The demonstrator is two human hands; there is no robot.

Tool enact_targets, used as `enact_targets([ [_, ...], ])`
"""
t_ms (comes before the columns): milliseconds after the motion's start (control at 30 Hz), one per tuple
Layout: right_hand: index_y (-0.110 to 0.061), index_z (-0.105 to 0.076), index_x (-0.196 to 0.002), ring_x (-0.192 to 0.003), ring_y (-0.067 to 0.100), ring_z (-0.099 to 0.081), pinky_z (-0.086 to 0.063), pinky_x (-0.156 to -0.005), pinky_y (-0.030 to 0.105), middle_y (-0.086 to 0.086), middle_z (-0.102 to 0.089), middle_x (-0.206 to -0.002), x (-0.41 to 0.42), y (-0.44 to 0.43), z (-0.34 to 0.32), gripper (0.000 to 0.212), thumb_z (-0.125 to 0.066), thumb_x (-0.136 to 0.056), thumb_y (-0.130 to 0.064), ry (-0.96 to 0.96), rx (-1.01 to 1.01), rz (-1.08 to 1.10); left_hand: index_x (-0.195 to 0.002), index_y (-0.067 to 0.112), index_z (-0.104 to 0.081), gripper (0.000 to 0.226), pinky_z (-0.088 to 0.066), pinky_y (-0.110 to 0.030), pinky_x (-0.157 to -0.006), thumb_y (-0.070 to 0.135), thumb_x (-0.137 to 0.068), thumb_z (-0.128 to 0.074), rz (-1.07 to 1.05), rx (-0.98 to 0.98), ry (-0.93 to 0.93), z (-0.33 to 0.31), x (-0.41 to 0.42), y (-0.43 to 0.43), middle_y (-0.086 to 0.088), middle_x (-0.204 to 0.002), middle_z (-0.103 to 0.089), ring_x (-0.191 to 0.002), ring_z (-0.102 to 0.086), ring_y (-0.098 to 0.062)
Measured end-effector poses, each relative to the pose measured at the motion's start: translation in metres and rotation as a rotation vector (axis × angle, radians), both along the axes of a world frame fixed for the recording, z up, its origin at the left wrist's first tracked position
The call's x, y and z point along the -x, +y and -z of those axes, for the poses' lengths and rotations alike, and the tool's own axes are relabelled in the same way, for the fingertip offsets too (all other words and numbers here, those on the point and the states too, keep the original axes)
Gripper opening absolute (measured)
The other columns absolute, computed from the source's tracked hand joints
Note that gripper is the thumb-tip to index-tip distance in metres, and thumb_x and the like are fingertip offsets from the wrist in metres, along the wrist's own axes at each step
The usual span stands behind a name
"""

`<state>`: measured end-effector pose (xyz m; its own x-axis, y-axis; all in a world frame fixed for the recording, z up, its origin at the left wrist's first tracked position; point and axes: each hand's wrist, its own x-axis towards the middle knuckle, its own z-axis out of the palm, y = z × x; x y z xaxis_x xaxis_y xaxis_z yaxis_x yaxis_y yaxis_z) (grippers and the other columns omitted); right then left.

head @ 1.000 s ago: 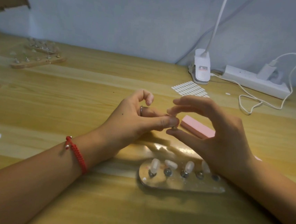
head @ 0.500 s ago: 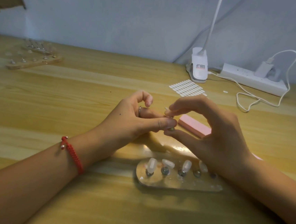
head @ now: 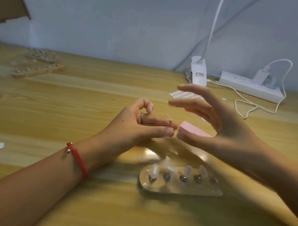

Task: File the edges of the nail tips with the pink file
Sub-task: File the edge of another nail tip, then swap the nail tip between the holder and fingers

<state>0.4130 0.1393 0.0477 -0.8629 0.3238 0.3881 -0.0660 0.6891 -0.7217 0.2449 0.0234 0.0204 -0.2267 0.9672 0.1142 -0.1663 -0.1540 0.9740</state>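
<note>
1. Flat on the table [head: 90, 107], just right of centre: the pink file [head: 195, 130], partly hidden behind the right thumb and not picked up.
2. Just left of the file's near end: one nail tip [head: 167, 116] on a small pin, pinched between thumb and fingers of the left hand [head: 139, 124].
3. Over the file: the right hand [head: 221, 130], blurred, fingers spread wide, holding nothing; probably about to take the file.
4. Nearer: the holder plate [head: 179, 187] with four more tips on posts and the rightmost post bare, likely the home of the tip in hand. Filed or not: cannot tell.
5. Progress, as a judgement: early, with no filing under way and most or all of it left.
6. Writing: a red-and-dark label on the white lamp clip [head: 199, 75], far right, too small to read; nothing legible on the power strip [head: 251, 86].
</note>
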Motion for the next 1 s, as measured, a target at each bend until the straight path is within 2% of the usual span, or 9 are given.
enact_targets([
  [100,-0.019,-0.050,-0.133,-0.109,0.016,-0.066,-0.045,-0.104,0.029,-0.003,-0.074,-0.104,0.002,-0.001,-0.002,0.057,-0.075,-0.081,-0.018,0.005,0.091,0.016,-0.090,0.016,-0.030,0.053,-0.055,-0.021,-0.071,0.001,-0.063,-0.073,-0.008,-0.005,-0.009,-0.001,0.000,-0.001,-0.016,-0.089,-0.074,-0.085,-0.071,-0.020],
  [233,-0.019,-0.054,-0.130,-0.097,0.014,-0.071,-0.051,-0.094,0.023,-0.005,-0.076,-0.096,0.008,-0.003,0.000,0.062,-0.079,-0.074,-0.013,0.028,0.056,0.074,-0.091,0.016,-0.031,0.052,-0.056,-0.022,-0.074,0.001,-0.064,-0.073,-0.015,0.009,-0.001,-0.003,0.002,-0.001,-0.014,-0.091,-0.075,-0.088,-0.072,-0.021],
  [400,-0.023,-0.057,-0.128,-0.093,0.012,-0.071,-0.051,-0.094,0.026,-0.009,-0.075,-0.091,0.007,-0.009,-0.004,0.059,-0.081,-0.076,-0.010,0.010,-0.033,0.128,-0.095,0.016,-0.030,0.057,-0.057,-0.025,-0.076,0.004,-0.061,-0.075,-0.038,0.007,0.030,-0.002,0.000,0.000,-0.010,-0.092,-0.075,-0.088,-0.072,-0.023],
  [500,-0.022,-0.056,-0.130,-0.092,0.014,-0.070,-0.052,-0.092,0.029,-0.008,-0.075,-0.088,0.004,-0.012,-0.005,0.059,-0.080,-0.077,-0.010,-0.014,-0.037,0.172,-0.088,0.017,-0.032,0.057,-0.058,-0.028,-0.079,0.011,-0.056,-0.078,-0.085,0.012,0.075,0.000,0.001,0.000,-0.004,-0.096,-0.074,-0.089,-0.072,-0.021],
  [600,-0.031,-0.054,-0.128,-0.093,0.007,-0.069,-0.051,-0.090,0.019,-0.014,-0.074,-0.091,-0.019,-0.013,-0.011,0.060,-0.076,-0.073,-0.033,-0.022,-0.002,0.226,-0.083,0.019,-0.036,0.052,-0.055,-0.021,-0.075,0.017,-0.052,-0.078,-0.129,0.030,0.095,0.002,0.002,0.001,-0.001,-0.096,-0.067,-0.082,-0.069,-0.006],
  [700,-0.040,-0.055,-0.122,-0.094,0.004,-0.069,-0.047,-0.088,0.009,-0.017,-0.074,-0.090,-0.054,-0.015,-0.008,0.060,-0.073,-0.065,-0.046,-0.056,0.055,0.276,-0.085,0.020,-0.041,0.048,-0.050,-0.025,-0.078,0.022,-0.053,-0.076,-0.127,0.043,0.116,0.004,0.001,0.003,0.003,-0.096,-0.065,-0.076,-0.068,-0.004],
  [800,-0.043,-0.057,-0.119,-0.097,0.001,-0.068,-0.040,-0.087,0.001,-0.014,-0.075,-0.088,-0.076,-0.021,0.003,0.057,-0.074,-0.065,-0.043,-0.108,0.131,0.269,-0.085,0.020,-0.042,0.048,-0.050,-0.021,-0.070,0.025,-0.052,-0.075,-0.138,0.029,0.131,0.003,-0.001,0.004,0.002,-0.095,-0.066,-0.070,-0.066,-0.007],
  [867,-0.042,-0.059,-0.119,-0.094,0.000,-0.069,-0.038,-0.087,-0.001,-0.011,-0.076,-0.086,-0.080,-0.024,0.009,0.055,-0.074,-0.066,-0.040,-0.118,0.150,0.239,-0.086,0.021,-0.043,0.048,-0.047,-0.026,-0.072,0.028,-0.050,-0.075,-0.156,0.039,0.149,0.003,-0.001,0.003,0.002,-0.095,-0.066,-0.071,-0.064,-0.009],
  [1000,-0.045,-0.063,-0.118,-0.088,0.003,-0.070,-0.045,-0.085,0.006,-0.007,-0.076,-0.085,-0.080,-0.026,0.013,0.053,-0.077,-0.068,-0.035,-0.108,0.193,0.211,-0.085,0.021,-0.044,0.043,-0.044,-0.030,-0.073,0.025,-0.054,-0.073,-0.165,0.034,0.137,0.002,-0.001,0.002,0.001,-0.093,-0.065,-0.072,-0.063,-0.011],
])
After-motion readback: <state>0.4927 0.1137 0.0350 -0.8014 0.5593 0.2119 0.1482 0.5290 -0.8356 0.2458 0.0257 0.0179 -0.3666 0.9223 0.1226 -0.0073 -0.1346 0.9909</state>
